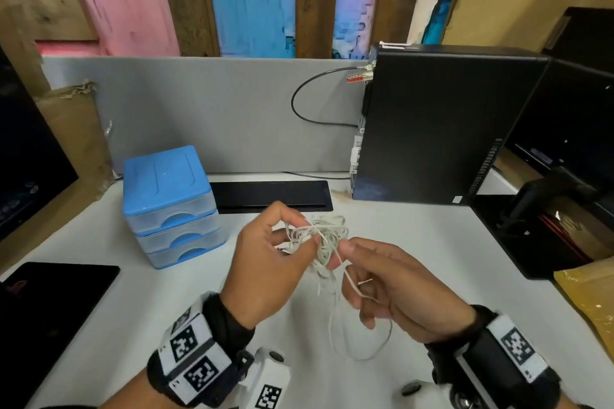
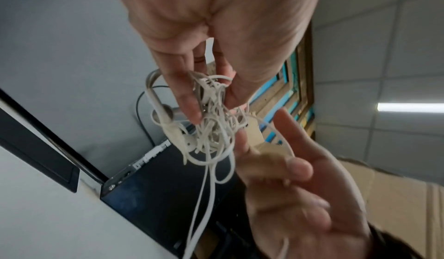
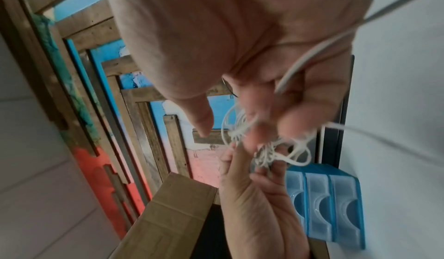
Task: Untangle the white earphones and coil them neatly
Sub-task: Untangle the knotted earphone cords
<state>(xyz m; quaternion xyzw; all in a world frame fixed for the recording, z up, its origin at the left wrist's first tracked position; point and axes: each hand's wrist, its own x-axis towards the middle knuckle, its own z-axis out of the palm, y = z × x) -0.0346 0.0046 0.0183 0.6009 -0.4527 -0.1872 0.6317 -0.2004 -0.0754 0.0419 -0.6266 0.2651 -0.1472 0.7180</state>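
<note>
Tangled white earphones (image 1: 324, 244) held in air above white tabletop (image 1: 432, 242), between both hands. Left hand (image 1: 265, 262) pinches knot from left, fingers curled. Right hand (image 1: 388, 285) curls on strand; loose cable loop hangs below. Blue three-drawer plastic organiser (image 1: 169, 206) left, well apart; black upright computer case (image 1: 442, 129) behind right. Bare tabltop beneath hands.
</note>
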